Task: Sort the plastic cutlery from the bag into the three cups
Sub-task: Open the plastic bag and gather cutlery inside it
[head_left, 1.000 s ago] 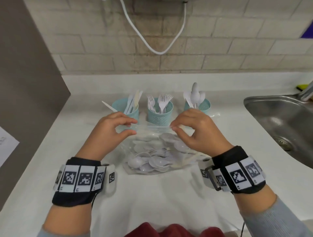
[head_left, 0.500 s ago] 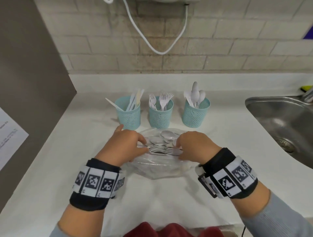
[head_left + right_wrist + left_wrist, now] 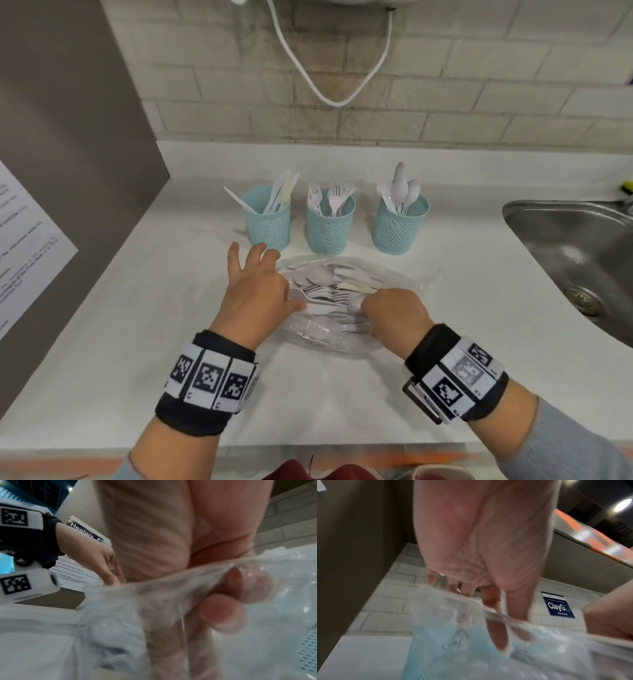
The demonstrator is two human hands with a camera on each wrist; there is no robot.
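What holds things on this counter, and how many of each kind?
Teal mesh cups: 3
Clear plastic bag: 1
Steel sink: 1
Total: 5

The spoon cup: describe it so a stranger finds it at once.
Left of the steel sink, three teal mesh cups stand in a row on the white counter. The spoon cup is the one nearest the sink; it alone holds spoons, the middle cup forks and the left cup knives.
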